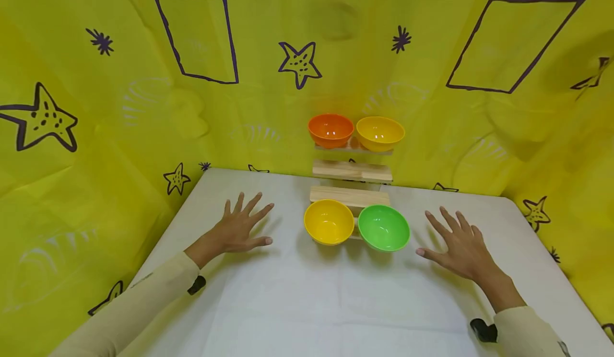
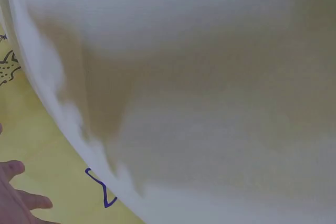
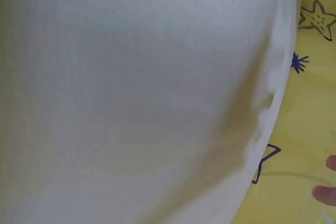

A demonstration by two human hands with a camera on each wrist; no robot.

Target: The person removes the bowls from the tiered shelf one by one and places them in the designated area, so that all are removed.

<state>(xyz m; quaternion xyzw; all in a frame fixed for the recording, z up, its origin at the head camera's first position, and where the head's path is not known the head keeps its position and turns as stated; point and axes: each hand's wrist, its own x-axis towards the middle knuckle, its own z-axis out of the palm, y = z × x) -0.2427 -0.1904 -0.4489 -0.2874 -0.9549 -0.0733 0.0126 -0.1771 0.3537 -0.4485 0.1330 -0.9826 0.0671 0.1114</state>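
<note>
Yellow bowl (image 1: 329,222) and green bowl (image 1: 384,228) side by side at the front of a wooden tiered rack (image 1: 352,170), orange bowl (image 1: 331,130) on its top slat, head view | left hand (image 1: 240,228) and right hand (image 1: 464,250) splayed either side, apart from the bowls | left wrist: that hand at lower left, shadow (image 2: 100,87) across white tabletop (image 2: 210,145) | right wrist: two fingertips (image 3: 325,195) at right

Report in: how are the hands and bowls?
Left hand, right hand: empty, fingers spread. Orange bowl, yellow bowl atop wooden rack; second yellow bowl, green bowl lowest. Nothing visible between hands and lower bowls.
</note>
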